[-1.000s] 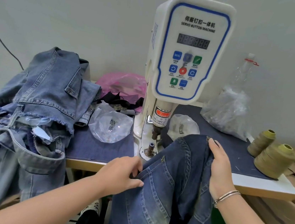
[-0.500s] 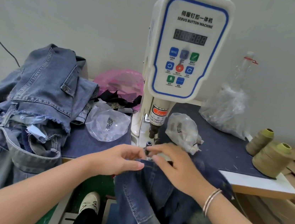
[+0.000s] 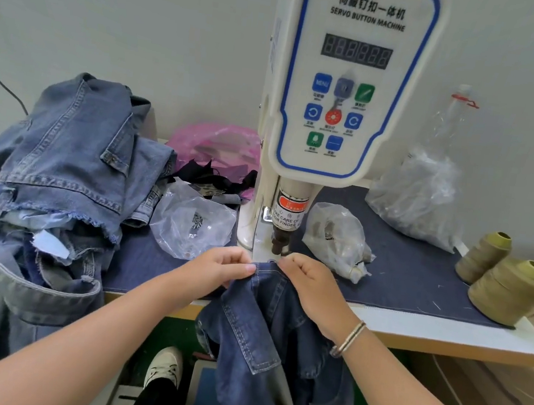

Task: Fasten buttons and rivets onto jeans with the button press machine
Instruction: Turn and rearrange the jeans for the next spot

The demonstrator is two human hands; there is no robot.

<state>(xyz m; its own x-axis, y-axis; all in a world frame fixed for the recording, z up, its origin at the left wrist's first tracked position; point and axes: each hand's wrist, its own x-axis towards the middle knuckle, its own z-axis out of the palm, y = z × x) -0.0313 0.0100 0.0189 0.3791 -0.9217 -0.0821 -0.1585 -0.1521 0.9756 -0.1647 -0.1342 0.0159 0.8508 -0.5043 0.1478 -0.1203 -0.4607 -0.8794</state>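
Positioning step: left hand [image 3: 221, 269] and right hand [image 3: 308, 283] are pinching the jeans [image 3: 263, 329] waistband edge, apparently over the die, beneath the button press machine [image 3: 343, 87]; pressing comes next, fingers staying clear

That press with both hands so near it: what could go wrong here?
Fingers: the left hand and right hand pinch the jeans right under the punch; a stroke might catch them.
Aim: most of the jeans hang off the table, so their weight may drag the edge off target.
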